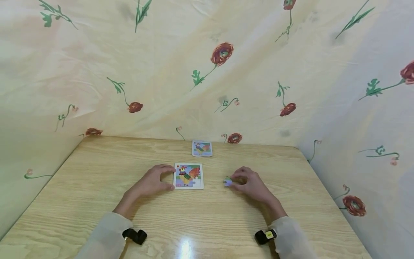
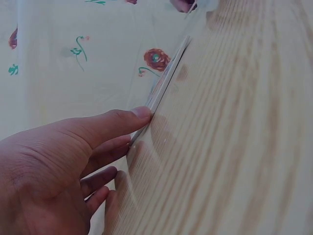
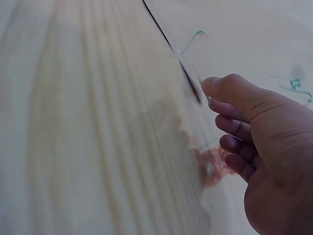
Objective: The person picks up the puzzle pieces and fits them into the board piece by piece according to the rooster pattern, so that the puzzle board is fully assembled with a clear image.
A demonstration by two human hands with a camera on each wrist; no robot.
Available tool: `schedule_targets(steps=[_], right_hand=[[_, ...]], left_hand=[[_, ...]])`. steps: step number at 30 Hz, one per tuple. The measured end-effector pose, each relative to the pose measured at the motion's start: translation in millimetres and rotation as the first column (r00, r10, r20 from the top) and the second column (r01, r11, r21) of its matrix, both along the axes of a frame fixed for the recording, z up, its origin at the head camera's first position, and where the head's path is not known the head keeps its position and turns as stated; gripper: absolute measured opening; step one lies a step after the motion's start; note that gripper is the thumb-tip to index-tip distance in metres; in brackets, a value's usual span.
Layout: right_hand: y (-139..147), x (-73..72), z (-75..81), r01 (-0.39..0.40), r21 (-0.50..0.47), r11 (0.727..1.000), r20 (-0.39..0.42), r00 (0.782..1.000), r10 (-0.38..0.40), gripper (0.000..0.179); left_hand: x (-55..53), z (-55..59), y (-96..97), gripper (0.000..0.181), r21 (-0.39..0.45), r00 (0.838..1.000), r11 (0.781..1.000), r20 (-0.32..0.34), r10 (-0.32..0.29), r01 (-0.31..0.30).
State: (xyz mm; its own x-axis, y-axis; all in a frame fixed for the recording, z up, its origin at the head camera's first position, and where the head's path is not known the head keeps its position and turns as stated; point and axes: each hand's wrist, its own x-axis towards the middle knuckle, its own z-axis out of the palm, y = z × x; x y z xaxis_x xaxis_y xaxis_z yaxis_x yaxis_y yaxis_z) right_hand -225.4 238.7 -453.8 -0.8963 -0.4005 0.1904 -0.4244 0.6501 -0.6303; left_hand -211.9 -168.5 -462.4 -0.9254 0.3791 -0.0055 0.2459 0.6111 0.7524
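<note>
A small square jigsaw puzzle in a white frame (image 1: 188,188) lies on the table, picturing a colourful rooster. A bare white patch shows at its lower right corner. My left hand (image 1: 154,181) rests thumb and fingertips against the frame's left edge, thumb nearer me; the left wrist view shows the hand (image 2: 58,156) touching the frame's edge (image 2: 164,90). To the right of the frame, my right hand (image 1: 253,183) pinches a purple-and-green jigsaw piece (image 1: 228,182) between thumb and fingers. In the right wrist view, that hand (image 3: 264,127) mostly hides the piece.
Behind the frame, near the table's back edge, lies a square rooster picture card (image 1: 202,148). Flower-print cloth (image 1: 161,72) hangs at the back and both sides of the wooden table (image 1: 194,223). Each wrist carries a black strapped device.
</note>
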Motion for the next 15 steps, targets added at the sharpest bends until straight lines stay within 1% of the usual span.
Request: schedule_targets(steps=[5, 7, 15], right_hand=[[-24.9, -4.0, 2.9, -0.037, -0.041, 0.998, -0.008, 0.999, 0.036, 0.019], [-34.5, -6.0, 3.5, -0.044, -0.054, 0.998, 0.005, 0.999, 0.044, 0.020], [-66.5, -12.2, 1.3, -0.063, -0.046, 0.997, 0.046, 0.997, 0.065, 0.018]], left_hand=[[-0.3, 0.8, 0.9, 0.061, 0.002, 1.000, 1.000, 0.013, 0.019, -0.019], [-0.1, 1.2, 1.4, 0.061, 0.003, 1.000, 1.000, 0.010, 0.022, -0.022], [0.4, 2.2, 2.0, 0.061, 0.005, 1.000, 1.000, 0.008, 0.013, -0.013]])
